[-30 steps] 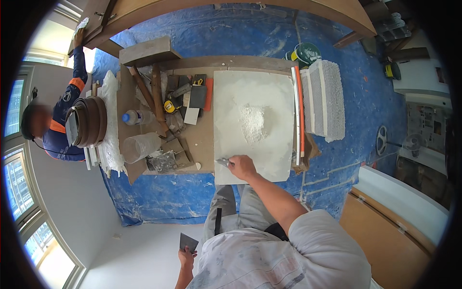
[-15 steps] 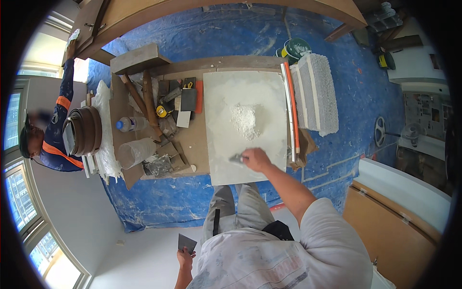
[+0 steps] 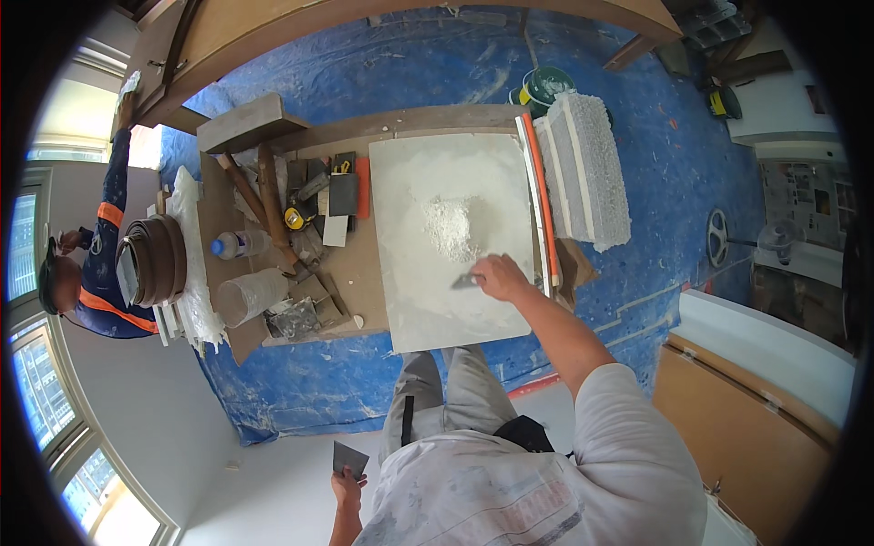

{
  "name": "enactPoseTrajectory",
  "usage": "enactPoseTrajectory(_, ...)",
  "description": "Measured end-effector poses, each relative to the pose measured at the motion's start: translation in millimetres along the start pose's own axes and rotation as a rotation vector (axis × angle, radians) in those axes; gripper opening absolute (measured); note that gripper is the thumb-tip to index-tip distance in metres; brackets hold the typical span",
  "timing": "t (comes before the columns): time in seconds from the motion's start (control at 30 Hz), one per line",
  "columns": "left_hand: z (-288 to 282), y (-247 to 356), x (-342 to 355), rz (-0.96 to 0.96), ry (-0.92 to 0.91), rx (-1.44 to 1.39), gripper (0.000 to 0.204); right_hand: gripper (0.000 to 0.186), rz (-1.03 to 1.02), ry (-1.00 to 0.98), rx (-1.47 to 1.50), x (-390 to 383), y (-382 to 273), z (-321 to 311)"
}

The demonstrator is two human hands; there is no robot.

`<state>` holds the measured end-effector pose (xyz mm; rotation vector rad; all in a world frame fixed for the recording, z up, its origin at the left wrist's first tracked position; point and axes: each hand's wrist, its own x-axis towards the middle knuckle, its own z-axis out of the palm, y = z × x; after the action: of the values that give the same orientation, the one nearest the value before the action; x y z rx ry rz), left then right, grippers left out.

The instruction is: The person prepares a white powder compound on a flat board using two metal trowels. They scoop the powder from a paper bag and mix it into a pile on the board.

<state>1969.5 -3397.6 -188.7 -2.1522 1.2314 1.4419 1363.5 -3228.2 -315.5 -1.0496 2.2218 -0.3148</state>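
Observation:
A pale rectangular board (image 3: pixel 437 323) lies in front of me, dusted with white, and a heap of lumpy white powder (image 3: pixel 452 227) sits on its middle. My right hand (image 3: pixel 501 276) is closed on a small putty knife (image 3: pixel 465 281), its blade pointing left just below the heap. Whether the blade touches the board I cannot tell. Low at the left, beside my leg, my left hand (image 3: pixel 347 490) grips a flat, dark grey scraper (image 3: pixel 350 460) with its plate upward.
Left of the board are a tape measure (image 3: pixel 293 218), a plastic bottle (image 3: pixel 238 244), a clear tub (image 3: pixel 252 293) and wooden handles (image 3: pixel 271 200). Orange and white strips (image 3: pixel 539 196) and a grey-white block (image 3: pixel 587 173) flank its right. A co-worker (image 3: pixel 105 264) reaches up at far left.
My right hand has moved the putty knife slightly right and away from me, closer to the heap. My left hand still holds its scraper low. The whole view has shifted a little.

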Motion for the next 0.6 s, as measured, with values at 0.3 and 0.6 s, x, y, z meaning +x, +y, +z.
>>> enactPoseTrajectory(0.3, 17.7, 5.2, 9.7, 0.028, -0.014, 0.007, 0.028, 0.013, 0.116, 0.112, -0.146, 5.8, 34.1, -23.1)
enactPoseTrajectory(0.6, 102.5, 141.6, 34.0, 0.116, -0.471, -0.574, 0.029, 0.018, 0.242, 0.067, 0.931, 3.4, -23.6, 65.2)
